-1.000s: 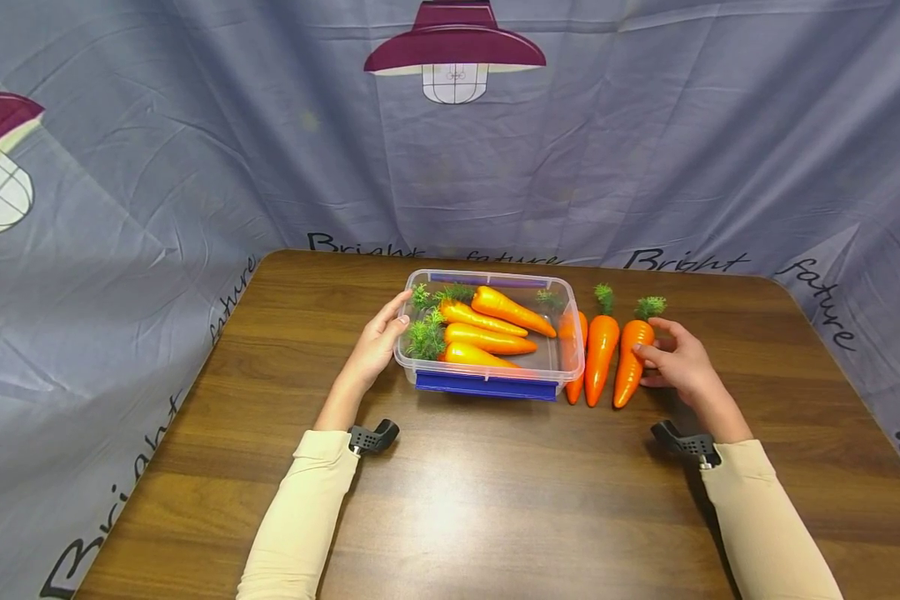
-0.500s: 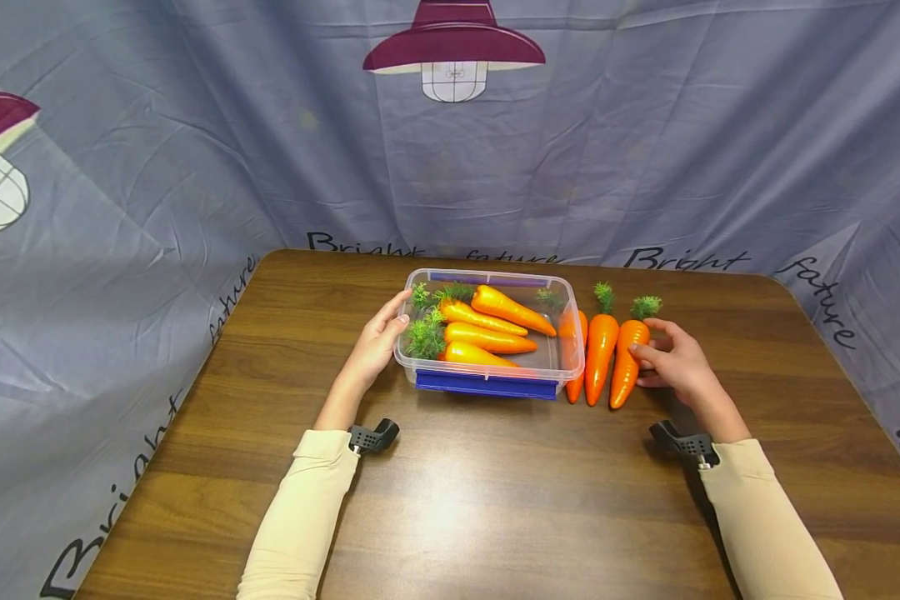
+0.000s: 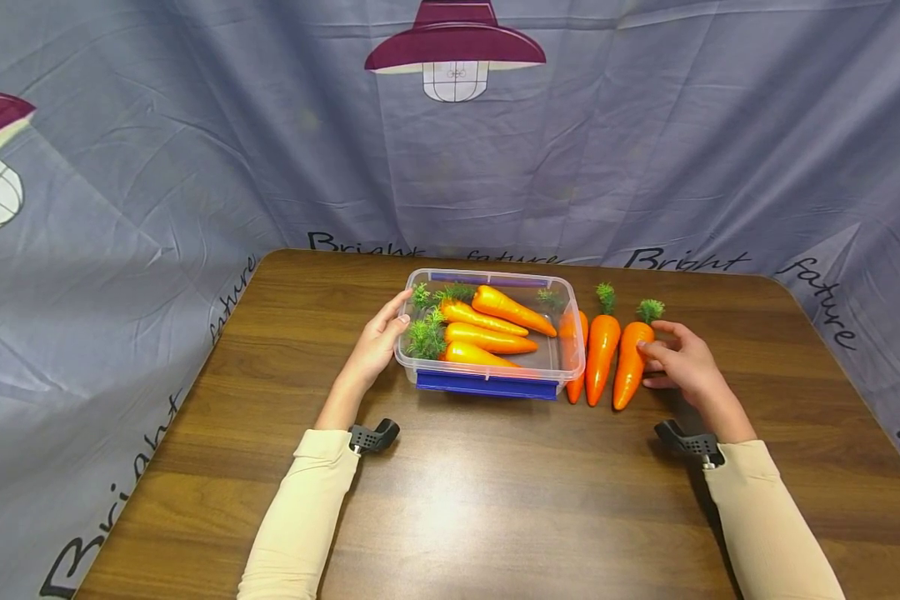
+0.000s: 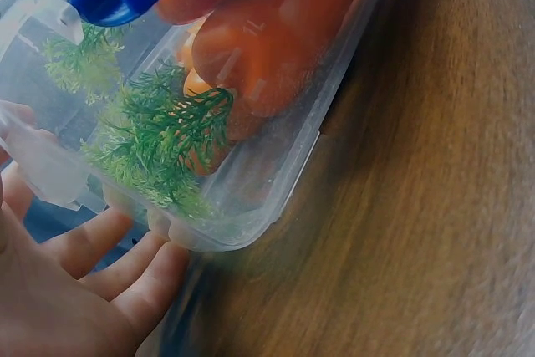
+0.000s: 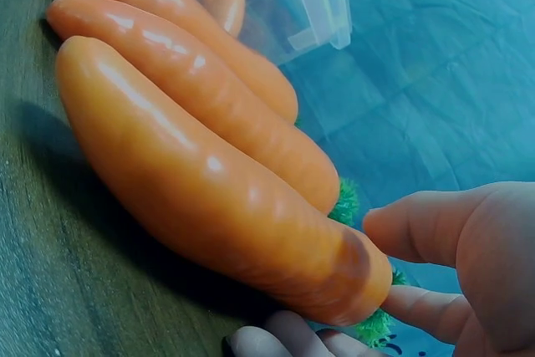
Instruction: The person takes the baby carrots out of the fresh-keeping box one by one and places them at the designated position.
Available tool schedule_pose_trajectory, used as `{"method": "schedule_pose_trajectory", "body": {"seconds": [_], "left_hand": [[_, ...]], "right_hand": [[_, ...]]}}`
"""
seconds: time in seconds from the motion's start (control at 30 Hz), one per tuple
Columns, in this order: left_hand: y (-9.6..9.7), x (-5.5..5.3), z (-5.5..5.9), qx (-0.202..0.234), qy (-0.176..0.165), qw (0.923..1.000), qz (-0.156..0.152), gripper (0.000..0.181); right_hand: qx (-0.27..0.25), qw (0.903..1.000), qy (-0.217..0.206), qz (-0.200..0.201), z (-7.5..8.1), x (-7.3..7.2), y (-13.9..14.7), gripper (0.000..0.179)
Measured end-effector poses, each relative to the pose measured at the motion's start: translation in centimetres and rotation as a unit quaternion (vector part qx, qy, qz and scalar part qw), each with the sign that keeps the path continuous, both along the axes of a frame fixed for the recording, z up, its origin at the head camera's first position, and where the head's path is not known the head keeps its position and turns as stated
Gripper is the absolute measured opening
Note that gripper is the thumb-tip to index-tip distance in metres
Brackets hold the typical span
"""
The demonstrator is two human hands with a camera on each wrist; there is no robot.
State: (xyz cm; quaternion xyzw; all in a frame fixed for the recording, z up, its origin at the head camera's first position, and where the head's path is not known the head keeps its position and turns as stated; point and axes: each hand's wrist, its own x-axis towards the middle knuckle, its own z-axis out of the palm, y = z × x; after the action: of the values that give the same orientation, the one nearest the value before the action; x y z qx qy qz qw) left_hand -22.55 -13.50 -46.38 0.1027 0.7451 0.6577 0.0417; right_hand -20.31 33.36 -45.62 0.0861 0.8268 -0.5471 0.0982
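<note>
A clear plastic food container [image 3: 495, 373] with blue side latches stands on the wooden table, several orange carrots [image 3: 487, 337] with green tops lying in it. My left hand [image 3: 375, 342] rests at its left end; the left wrist view shows spread, fairly straight fingers [image 4: 150, 282] touching the corner. Right of the container lie three carrots side by side, the nearest partly behind its wall. My right hand [image 3: 682, 360] holds the rightmost carrot [image 3: 630, 367] near its leafy end. In the right wrist view, the thumb [image 5: 418, 227] is at the carrot's top end, other fingers beside it.
The middle loose carrot [image 3: 602, 358] lies close beside the held one. A grey-blue printed curtain [image 3: 270, 150] hangs behind the table [image 3: 495, 500] and at both sides. Each wrist wears a black camera mount [image 3: 375, 435].
The rightmost carrot shifted slightly left with my right hand, then back right by about as much. My left hand and the container have stayed in place.
</note>
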Motion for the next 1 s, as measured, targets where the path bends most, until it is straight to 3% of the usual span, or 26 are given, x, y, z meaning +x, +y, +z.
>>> {"method": "schedule_pose_trajectory", "body": {"seconds": [0.7, 1.0], "left_hand": [[-0.02, 0.08, 0.15, -0.004, 0.0, 1.0, 0.0, 0.051], [-0.09, 0.01, 0.03, -0.006, -0.004, 1.0, 0.001, 0.051]], "right_hand": [[0.003, 0.9999, 0.013, -0.002, -0.47, -0.16, 0.03, 0.066], [-0.026, 0.9988, 0.036, -0.019, -0.41, -0.07, -0.28, 0.06]]}}
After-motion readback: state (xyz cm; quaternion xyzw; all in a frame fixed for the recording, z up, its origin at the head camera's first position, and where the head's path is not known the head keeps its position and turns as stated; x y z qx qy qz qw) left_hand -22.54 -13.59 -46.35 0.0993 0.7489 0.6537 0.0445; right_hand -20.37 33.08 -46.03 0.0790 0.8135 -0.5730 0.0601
